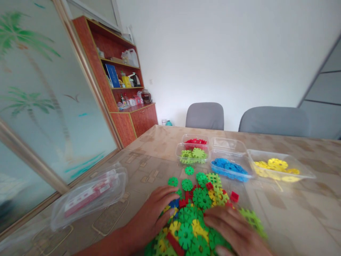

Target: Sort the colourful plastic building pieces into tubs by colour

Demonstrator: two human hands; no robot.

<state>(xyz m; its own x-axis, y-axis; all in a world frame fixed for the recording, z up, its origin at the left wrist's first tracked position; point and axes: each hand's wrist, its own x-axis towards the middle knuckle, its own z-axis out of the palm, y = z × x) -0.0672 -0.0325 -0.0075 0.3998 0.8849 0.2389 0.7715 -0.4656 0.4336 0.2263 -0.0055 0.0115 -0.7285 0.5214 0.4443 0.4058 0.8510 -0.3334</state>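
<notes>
A mixed heap of plastic building pieces (186, 233) lies in front of me, mostly green notched discs with yellow, red and blue ones among them. At its left edge rests my left hand (156, 208), fingers stretched out and apart from the thumb, touching the pieces. Over the right side of the heap lies my right hand (234, 227), its fingers extended and slightly bent; nothing shows in its grip. Several loose green discs (187, 185) lie beyond the heap. A red block (234, 196) and a light green lattice piece (252, 218) sit by my right hand.
Behind the heap stand clear tubs with red pieces (195, 141), light green pieces (193, 155), blue pieces (230, 169) and yellow pieces (277, 167). Clear plastic lids (121, 190) with a red and white item (90, 195) lie left. Grey chairs (204, 115) stand beyond the table.
</notes>
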